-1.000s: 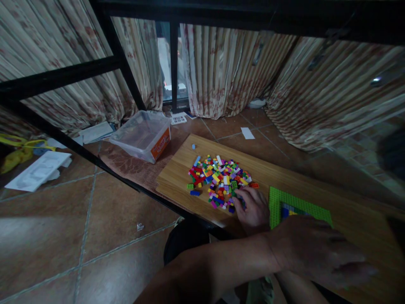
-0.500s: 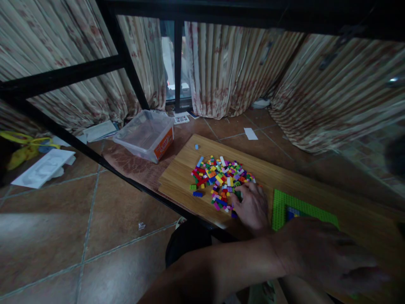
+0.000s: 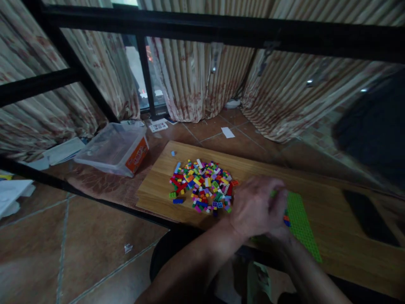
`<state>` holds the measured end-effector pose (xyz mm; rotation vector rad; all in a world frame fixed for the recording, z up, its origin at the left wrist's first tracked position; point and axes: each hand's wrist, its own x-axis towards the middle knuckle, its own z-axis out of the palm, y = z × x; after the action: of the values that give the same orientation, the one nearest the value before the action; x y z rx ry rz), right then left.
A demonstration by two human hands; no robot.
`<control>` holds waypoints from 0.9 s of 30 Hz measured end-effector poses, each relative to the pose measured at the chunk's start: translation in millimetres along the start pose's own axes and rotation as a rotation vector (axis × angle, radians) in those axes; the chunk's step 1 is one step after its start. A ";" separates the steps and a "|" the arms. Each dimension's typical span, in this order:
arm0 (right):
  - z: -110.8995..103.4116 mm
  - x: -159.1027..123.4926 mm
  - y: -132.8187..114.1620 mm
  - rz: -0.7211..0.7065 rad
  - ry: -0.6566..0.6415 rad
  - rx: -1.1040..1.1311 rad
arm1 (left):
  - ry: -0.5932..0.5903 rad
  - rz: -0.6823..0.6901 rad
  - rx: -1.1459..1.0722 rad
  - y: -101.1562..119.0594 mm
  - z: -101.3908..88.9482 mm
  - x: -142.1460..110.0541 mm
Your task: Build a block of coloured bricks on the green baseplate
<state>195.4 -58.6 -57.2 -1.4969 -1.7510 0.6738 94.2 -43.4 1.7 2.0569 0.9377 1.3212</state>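
Note:
My left hand is over the left part of a green studded baseplate, its fingers curled in a closed grip. My right hand meets it there, with a raised digit beside the left fingers and the rest mostly hidden. Whatever is between the hands is hidden. Orange and blue bricks show on the plate at the edge of my right hand. To the left of my hands, a heap of mixed coloured toy bricks is spread over the wooden board.
A clear plastic box with an orange label stands left of the board. One small light-blue brick lies apart from the heap. A dark flat rectangular object rests on the board's right. Black metal bars cross above, before curtains.
My right hand has left the brick heap and moved right to the baseplate. My left hand has come back from the far right to meet it. The view has turned right.

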 end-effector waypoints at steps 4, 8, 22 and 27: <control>-39.2 -13.7 5.6 0.290 0.027 0.517 | -0.090 -0.406 0.014 -16.3 -7.5 11.8; -60.4 -23.4 21.7 0.373 0.122 0.653 | -0.448 -0.472 -0.084 -23.1 10.0 5.6; -53.7 -53.7 34.9 0.338 0.183 0.357 | -0.456 -0.533 -0.046 -22.4 53.7 -28.3; -79.2 -49.5 43.8 0.381 0.330 0.307 | -0.383 -0.547 -0.079 -19.9 64.0 -32.0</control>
<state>287.8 -104.1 -53.0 -1.6265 -1.0731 0.7919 138.4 -59.4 -55.8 1.7282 1.1344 0.6413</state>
